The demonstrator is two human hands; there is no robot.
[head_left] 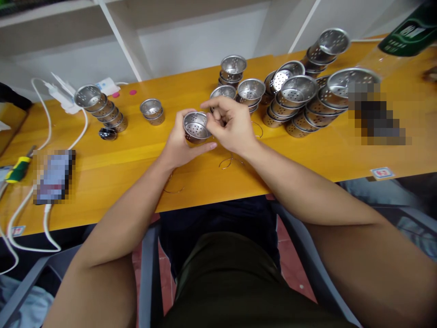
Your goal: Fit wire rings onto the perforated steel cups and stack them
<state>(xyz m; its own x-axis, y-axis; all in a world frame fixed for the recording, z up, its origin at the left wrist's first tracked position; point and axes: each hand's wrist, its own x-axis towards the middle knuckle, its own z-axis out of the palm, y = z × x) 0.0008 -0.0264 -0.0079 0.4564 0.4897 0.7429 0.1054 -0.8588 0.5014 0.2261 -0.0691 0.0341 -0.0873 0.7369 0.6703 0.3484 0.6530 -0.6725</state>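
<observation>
A small perforated metal cup [195,129] sits in my left hand [179,146], whose fingers and thumb wrap around its side. The cup's open mouth faces up towards me. Over its right rim is my right hand [232,120], with the fingers curled and the thumb and index finger at the edge. Whatever those fingers pinch, if anything, is too small or hidden to make out. On the table below lie thin copper-coloured wire loops [231,163]. Behind my right hand stand more perforated cups [251,91], partly covered by it.
Stacked cups lean at the right [297,93] and left [99,107]; a short stack [152,111] stands between. A charging phone [54,177], white cables and a green-yellow screwdriver [18,169] lie left. A green-labelled bottle [406,34] is far right. Shelving backs the wooden table [119,177].
</observation>
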